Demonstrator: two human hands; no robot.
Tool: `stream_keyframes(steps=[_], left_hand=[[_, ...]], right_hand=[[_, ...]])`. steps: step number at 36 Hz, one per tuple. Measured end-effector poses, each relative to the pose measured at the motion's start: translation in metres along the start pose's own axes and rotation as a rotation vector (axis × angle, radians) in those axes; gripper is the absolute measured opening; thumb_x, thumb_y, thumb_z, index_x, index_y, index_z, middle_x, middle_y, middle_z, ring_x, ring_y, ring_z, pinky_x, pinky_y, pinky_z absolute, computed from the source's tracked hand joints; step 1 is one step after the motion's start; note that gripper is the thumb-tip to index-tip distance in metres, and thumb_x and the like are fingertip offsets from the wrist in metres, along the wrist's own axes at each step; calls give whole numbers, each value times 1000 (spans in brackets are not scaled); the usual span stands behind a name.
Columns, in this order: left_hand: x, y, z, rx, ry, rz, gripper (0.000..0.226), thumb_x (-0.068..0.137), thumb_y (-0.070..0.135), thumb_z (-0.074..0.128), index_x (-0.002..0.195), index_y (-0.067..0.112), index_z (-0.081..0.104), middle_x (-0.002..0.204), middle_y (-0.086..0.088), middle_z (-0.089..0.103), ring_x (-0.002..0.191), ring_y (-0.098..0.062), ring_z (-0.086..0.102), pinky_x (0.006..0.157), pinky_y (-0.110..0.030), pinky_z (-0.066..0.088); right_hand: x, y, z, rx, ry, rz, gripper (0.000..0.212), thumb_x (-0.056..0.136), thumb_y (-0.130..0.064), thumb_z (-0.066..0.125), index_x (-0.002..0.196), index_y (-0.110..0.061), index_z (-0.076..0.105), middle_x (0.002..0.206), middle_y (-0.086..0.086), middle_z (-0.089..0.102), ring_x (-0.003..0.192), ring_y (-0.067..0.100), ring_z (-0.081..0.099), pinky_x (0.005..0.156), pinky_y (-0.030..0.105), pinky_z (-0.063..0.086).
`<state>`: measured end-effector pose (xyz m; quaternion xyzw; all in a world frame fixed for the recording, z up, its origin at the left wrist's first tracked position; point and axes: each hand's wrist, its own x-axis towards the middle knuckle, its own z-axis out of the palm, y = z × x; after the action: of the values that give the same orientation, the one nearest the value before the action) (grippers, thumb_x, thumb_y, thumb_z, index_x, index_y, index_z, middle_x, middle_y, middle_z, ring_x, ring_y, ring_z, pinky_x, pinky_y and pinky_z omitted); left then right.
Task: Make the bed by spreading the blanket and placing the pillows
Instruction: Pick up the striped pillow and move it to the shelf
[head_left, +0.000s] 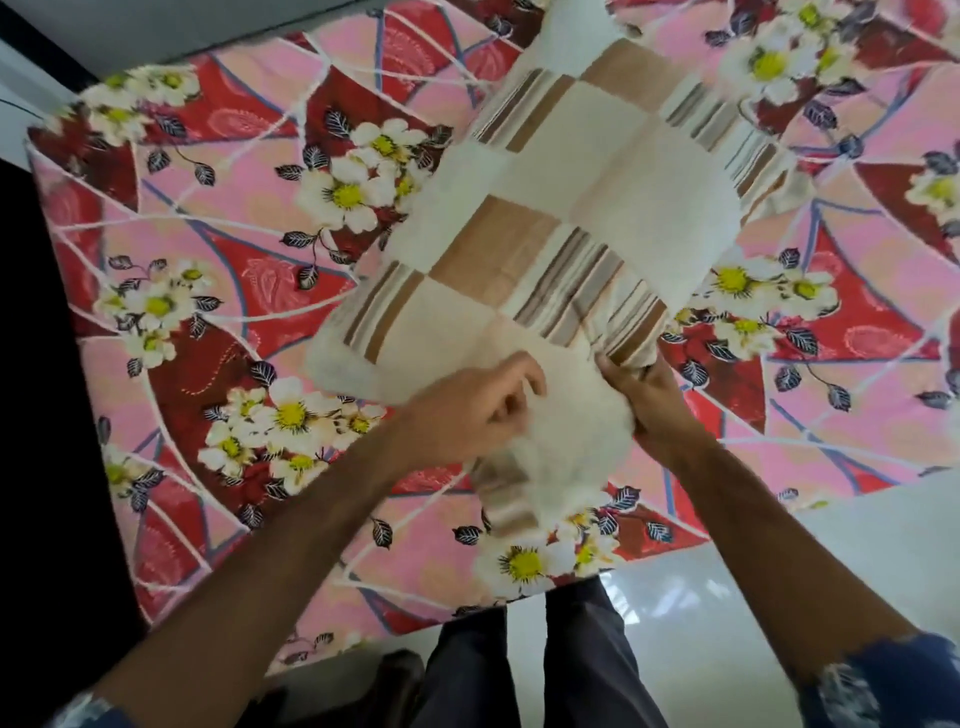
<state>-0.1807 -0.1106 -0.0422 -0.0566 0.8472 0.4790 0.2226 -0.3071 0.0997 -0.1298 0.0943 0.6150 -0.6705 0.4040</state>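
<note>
Dark floor strip at far left. Bed (171, 291) covered by red-pink floral blanket (249, 467), spread flat, white flowers throughout. Left hand (467, 410) rests on near end of pillow (561, 218), fingers curled, pinching the cream cover. Pillow: cream, tan and striped patchwork, lying diagonally across the blanket, near end blurred. Right hand (649, 400) closed on the pillow's striped near corner, thumb on top. Pale floor (831, 545) at right; dark trousers (545, 670) below.

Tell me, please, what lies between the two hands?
In the head view, only the pillow's cream end lies between the left hand and the right hand.
</note>
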Motion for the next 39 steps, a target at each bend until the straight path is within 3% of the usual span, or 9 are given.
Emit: stream_keyframes(steps=[4,7,10,13,17,20,26,35,39], left_hand=[[13,-17,-14,32,438,100,21,95,14,62,115,16,59,104,4,65,92,-9,61,86,-10,40],[30,-41,-24,146,621,43,38,85,18,65,121,7,57,116,-4,58,108,-16,54,96,-30,44],[49,-71,-23,181,530,-170,71,81,34,73,139,6,43,135,-15,48,125,-30,47,105,-46,42],[65,-78,-17,-83,422,-310,85,85,30,78,151,10,28,148,-3,39,136,-19,39,113,-34,34],[88,-75,-9,-319,424,-287,69,99,21,60,155,14,19,141,14,33,131,0,31,95,5,27],[99,-69,-9,-379,442,-293,69,98,35,62,154,17,27,147,13,40,134,-2,39,105,-9,33],[91,-35,-18,-288,523,-219,65,84,39,75,138,14,49,133,0,62,125,-15,57,111,-44,43],[36,71,-5,-232,453,-160,73,87,32,75,147,11,38,142,-7,53,131,-20,49,114,-45,38],[29,138,4,-224,416,-88,74,89,31,73,149,16,33,141,10,43,129,-6,41,111,-26,31]], right_hand=[[-27,-2,-55,-84,-101,157,94,50,-46,97,127,-7,60,106,5,76,93,17,73,76,30,59],[-49,10,-89,-148,-153,344,104,46,-44,100,129,0,53,100,5,77,91,18,74,72,29,60],[-53,22,-109,-302,-73,347,80,65,-28,93,129,-5,51,98,1,75,92,17,73,69,24,57],[-34,17,-113,-227,29,243,55,85,10,66,132,-8,44,103,6,66,88,20,70,67,25,58],[4,-7,-99,-80,104,77,59,89,-18,73,139,-8,43,119,6,67,106,25,68,82,36,58],[28,-23,-85,-94,193,45,80,81,-49,80,142,-15,42,129,2,66,116,20,67,98,42,55],[12,-38,-72,-104,330,-60,90,62,-57,91,134,-17,56,121,3,72,110,20,70,96,44,56],[-128,-93,-84,-137,466,-167,70,72,-38,89,131,-17,58,120,5,72,108,20,71,93,45,58],[-196,-129,-108,-123,503,-231,74,73,-43,89,135,-19,56,122,3,71,110,19,70,91,42,59]])
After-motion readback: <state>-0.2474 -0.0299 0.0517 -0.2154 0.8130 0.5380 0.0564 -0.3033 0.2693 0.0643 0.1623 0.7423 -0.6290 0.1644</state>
